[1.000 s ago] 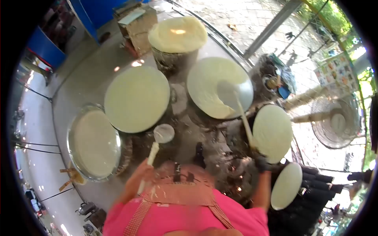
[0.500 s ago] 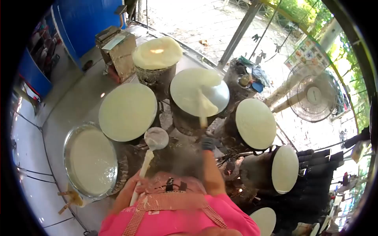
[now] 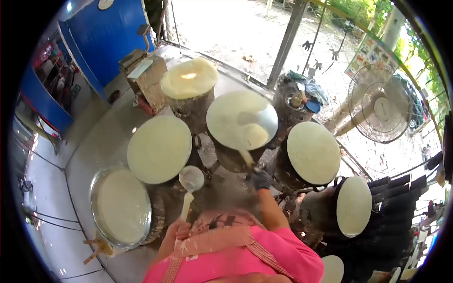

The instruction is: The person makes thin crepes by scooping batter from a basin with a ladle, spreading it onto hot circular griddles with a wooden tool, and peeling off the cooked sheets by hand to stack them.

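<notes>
My left hand (image 3: 179,228) is closed around the long pale handle of a ladle (image 3: 191,178), whose round bowl points forward. My right hand (image 3: 261,180), in a dark glove, grips a wooden-handled spreader (image 3: 246,158). Its rounded, pale-coated head touches the near side of the middle round pan (image 3: 270,118). Pale batter (image 3: 226,113) covers most of that pan; a shiny patch at the right is bare. A wide metal basin (image 3: 96,203) of liquid batter stands to my left.
Batter-covered round pans stand at the left (image 3: 160,150), right (image 3: 314,153) and far right (image 3: 354,206). Behind, a puffed pale sheet (image 3: 189,78) tops a drum stove (image 3: 193,106). A fan (image 3: 380,104) stands at right, a wooden box (image 3: 148,78) at back left.
The spreader has swept over the middle pan, and batter now covers more of its front left. My right hand has shifted slightly right and nearer. The whole view has shifted a little.
</notes>
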Tool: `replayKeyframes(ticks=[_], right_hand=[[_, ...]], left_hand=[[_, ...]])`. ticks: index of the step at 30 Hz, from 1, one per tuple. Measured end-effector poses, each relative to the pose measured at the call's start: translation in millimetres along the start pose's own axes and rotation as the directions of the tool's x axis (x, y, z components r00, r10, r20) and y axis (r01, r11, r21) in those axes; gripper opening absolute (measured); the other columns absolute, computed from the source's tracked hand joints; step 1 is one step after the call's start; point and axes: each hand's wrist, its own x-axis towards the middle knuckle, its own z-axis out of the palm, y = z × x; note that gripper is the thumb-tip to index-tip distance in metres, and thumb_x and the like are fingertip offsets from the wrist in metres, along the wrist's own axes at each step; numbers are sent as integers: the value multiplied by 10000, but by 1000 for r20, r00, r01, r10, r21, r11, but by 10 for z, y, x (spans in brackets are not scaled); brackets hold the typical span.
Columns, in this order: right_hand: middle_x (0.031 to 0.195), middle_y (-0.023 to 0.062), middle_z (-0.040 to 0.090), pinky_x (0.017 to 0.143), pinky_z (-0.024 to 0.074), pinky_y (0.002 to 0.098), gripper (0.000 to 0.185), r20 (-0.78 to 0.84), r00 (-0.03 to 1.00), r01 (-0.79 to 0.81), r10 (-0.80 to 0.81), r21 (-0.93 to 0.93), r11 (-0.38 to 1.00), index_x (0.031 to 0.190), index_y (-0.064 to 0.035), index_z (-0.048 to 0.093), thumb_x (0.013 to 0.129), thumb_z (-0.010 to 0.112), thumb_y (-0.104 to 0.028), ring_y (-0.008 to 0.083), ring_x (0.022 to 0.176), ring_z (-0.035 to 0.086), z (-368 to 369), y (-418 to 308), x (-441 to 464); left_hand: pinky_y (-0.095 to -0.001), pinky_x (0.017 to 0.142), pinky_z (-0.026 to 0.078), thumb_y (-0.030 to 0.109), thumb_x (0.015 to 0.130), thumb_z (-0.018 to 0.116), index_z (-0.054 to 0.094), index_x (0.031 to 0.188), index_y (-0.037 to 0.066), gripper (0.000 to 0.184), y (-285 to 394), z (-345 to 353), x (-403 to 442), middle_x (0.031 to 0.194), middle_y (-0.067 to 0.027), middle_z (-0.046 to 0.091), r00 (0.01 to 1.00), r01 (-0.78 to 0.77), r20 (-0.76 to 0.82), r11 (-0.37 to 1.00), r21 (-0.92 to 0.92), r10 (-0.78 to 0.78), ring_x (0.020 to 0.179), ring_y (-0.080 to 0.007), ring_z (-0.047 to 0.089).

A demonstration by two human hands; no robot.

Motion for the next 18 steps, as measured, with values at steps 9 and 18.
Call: replayKeyframes(ticks=[9, 18], right_hand=[[657, 122, 591, 559, 456, 384, 221, -134, 990, 39, -49, -72, 997, 750, -80, 617, 770, 482, -254, 296, 582, 560, 182, 194, 290], [674, 206, 567, 697, 434, 428, 247, -92, 984, -166, 154, -155, 974, 740, -55, 591, 740, 514, -289, 360, 673, 550, -367, 118, 1071]], left_hand=[[-208, 333, 288, 103, 860, 421, 243, 1272, 295, 488, 272, -249, 428, 586, -19, 349, 983, 135, -142, 979, 156, -113, 402, -84, 345], [-196, 279, 234, 74, 818, 450, 316, 1065, 228, 321, 304, -61, 937, 537, 2, 319, 841, 214, -535, 959, 183, -85, 349, -70, 296]])
